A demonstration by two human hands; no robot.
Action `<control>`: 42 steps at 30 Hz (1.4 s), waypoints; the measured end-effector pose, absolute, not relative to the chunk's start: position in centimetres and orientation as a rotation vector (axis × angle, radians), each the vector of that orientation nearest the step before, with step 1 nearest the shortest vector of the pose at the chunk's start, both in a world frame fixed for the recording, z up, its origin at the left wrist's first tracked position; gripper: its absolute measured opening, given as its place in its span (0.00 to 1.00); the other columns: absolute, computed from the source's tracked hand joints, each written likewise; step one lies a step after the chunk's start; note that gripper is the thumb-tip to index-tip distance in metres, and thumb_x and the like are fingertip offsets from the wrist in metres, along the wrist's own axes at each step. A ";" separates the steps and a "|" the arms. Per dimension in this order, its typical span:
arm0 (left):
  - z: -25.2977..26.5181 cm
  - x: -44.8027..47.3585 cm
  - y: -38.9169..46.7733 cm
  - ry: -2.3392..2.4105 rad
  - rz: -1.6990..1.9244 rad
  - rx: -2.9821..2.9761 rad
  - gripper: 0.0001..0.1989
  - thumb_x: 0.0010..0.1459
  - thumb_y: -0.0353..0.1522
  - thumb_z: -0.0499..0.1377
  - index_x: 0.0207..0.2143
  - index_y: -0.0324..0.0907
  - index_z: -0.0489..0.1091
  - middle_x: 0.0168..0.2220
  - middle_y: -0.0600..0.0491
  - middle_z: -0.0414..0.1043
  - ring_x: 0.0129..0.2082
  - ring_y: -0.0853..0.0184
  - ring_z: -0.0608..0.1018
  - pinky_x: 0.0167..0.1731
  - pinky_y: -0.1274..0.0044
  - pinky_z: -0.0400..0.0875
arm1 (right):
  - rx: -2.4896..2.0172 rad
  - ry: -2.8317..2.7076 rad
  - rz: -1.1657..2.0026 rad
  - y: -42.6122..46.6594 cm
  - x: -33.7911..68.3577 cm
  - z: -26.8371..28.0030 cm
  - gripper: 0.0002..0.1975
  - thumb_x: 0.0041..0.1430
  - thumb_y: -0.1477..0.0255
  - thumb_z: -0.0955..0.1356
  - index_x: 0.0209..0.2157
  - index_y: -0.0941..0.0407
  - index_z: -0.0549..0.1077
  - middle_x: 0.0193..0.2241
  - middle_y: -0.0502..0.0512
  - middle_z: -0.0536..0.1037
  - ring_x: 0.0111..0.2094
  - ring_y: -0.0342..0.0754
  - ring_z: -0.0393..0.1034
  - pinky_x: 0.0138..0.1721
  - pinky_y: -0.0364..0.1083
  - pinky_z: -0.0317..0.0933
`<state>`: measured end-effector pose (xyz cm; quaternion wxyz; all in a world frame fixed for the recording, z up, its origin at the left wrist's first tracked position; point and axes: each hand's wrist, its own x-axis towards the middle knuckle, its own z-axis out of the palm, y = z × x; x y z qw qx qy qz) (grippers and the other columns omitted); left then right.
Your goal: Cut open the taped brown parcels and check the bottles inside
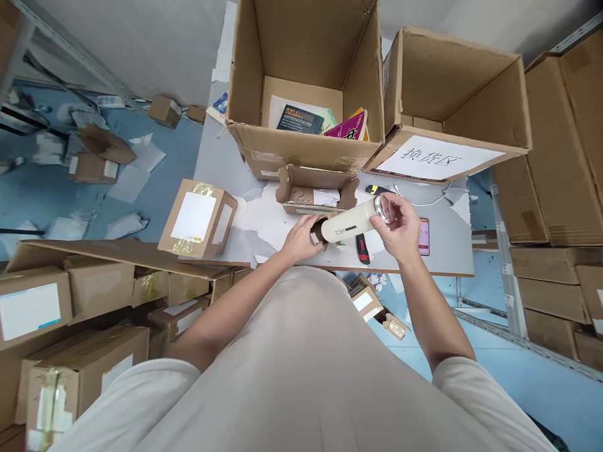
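Note:
A cream thermos bottle [351, 222] with dark lettering lies tilted between my hands above the table. My right hand [399, 227] is closed around its shiny silver end. At the bottle's other end, my left hand [302, 238] grips a brown cardboard piece [319, 231]; whether this is a sleeve or a small box is hard to tell. Just behind the bottle stands an open narrow cardboard box [306, 196] with white paper inside. A black and red box cutter [362, 248] lies beneath the bottle, close to my right hand.
A large open carton [306, 150] with books and an open carton with a handwritten label [420, 157] stand behind. A taped box [198, 220] sits at left, a phone [424, 236] at right. A yellow-black tool [379, 189] lies behind. Stacked boxes [101, 282] flank me.

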<state>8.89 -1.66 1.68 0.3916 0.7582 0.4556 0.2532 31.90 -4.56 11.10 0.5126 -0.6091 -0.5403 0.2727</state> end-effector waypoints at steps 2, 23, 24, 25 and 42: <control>1.5 8.8 -1.6 1.173 0.610 1.945 0.38 0.41 0.34 0.63 0.58 0.39 0.60 0.56 0.41 0.63 0.55 0.51 0.68 0.55 0.64 0.64 | -1.469 -1.291 0.635 -4.4 31.5 11.4 0.24 0.45 0.62 0.74 0.45 0.49 0.70 0.40 0.53 0.74 0.38 0.50 0.70 0.40 0.51 0.68; 0.1 7.7 -1.3 1.035 0.612 1.990 0.41 0.44 0.38 0.65 0.60 0.36 0.56 0.56 0.41 0.62 0.56 0.55 0.67 0.57 0.66 0.64 | -1.528 -2.042 0.575 -4.8 26.0 6.2 0.25 0.52 0.61 0.71 0.50 0.55 0.65 0.48 0.62 0.71 0.50 0.57 0.65 0.48 0.55 0.62; 0.0 7.7 -1.3 1.029 0.615 1.991 0.41 0.44 0.37 0.65 0.59 0.36 0.56 0.56 0.41 0.62 0.56 0.55 0.67 0.57 0.66 0.64 | -1.586 -2.071 0.583 -4.6 25.7 5.4 0.25 0.52 0.61 0.71 0.49 0.55 0.66 0.46 0.62 0.72 0.49 0.57 0.65 0.47 0.55 0.62; -0.1 7.6 -1.3 1.024 0.616 1.991 0.41 0.44 0.37 0.65 0.59 0.36 0.57 0.56 0.41 0.62 0.56 0.54 0.67 0.57 0.66 0.64 | -1.649 -2.097 0.584 -4.5 25.5 4.7 0.24 0.51 0.61 0.71 0.48 0.56 0.66 0.44 0.62 0.73 0.47 0.57 0.65 0.47 0.55 0.60; -0.4 6.4 -1.2 0.957 0.629 1.987 0.44 0.46 0.40 0.66 0.63 0.42 0.52 0.59 0.42 0.60 0.59 0.53 0.65 0.57 0.61 0.63 | -1.688 -1.610 0.621 -6.5 27.9 1.2 0.23 0.59 0.62 0.64 0.54 0.54 0.62 0.56 0.65 0.66 0.49 0.55 0.66 0.49 0.58 0.59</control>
